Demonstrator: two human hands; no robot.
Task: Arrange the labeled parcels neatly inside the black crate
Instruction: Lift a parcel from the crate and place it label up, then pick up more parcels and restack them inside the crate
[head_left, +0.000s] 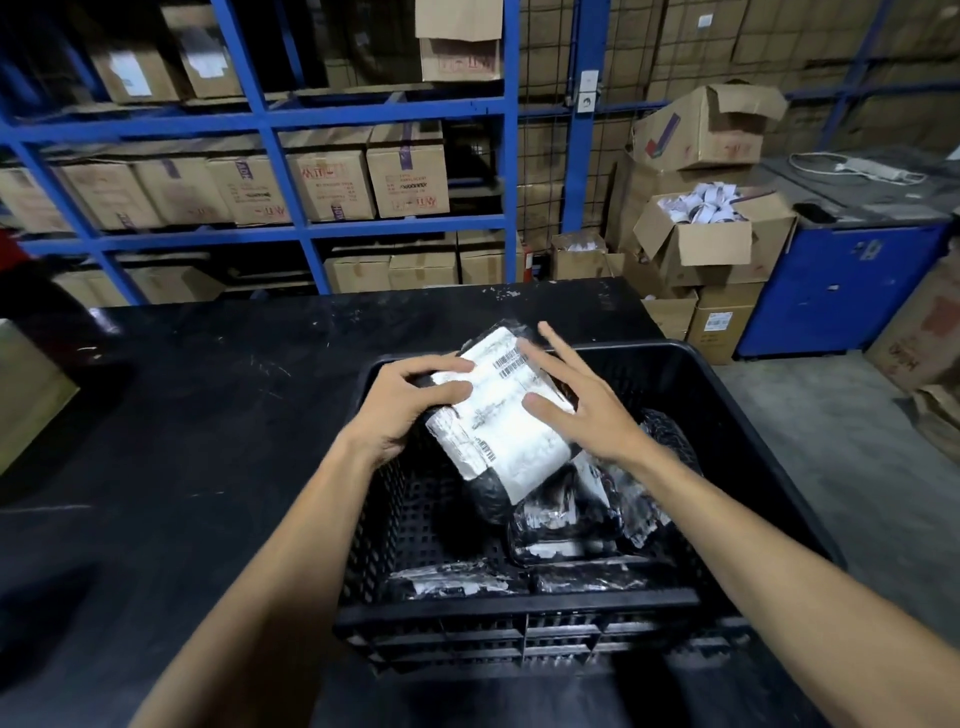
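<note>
A black plastic crate (524, 616) with perforated walls stands on the black table, right of centre. Above its far left part hangs a black-wrapped parcel with a large white shipping label (506, 434), tilted on its long side. My left hand (410, 400) grips the parcel's left edge, fingers curled over the label. My right hand (576, 400) lies flat on the parcel's right side with its fingers spread. Several other black parcels with white labels (566, 525) lie at the bottom of the crate, partly hidden by the held one.
The black table (197, 415) stretches to the left of the crate. Blue shelving (280, 124) full of cardboard boxes fills the back. Open cartons (711, 234) and a blue cabinet (841, 291) stand at the right, beside a grey floor.
</note>
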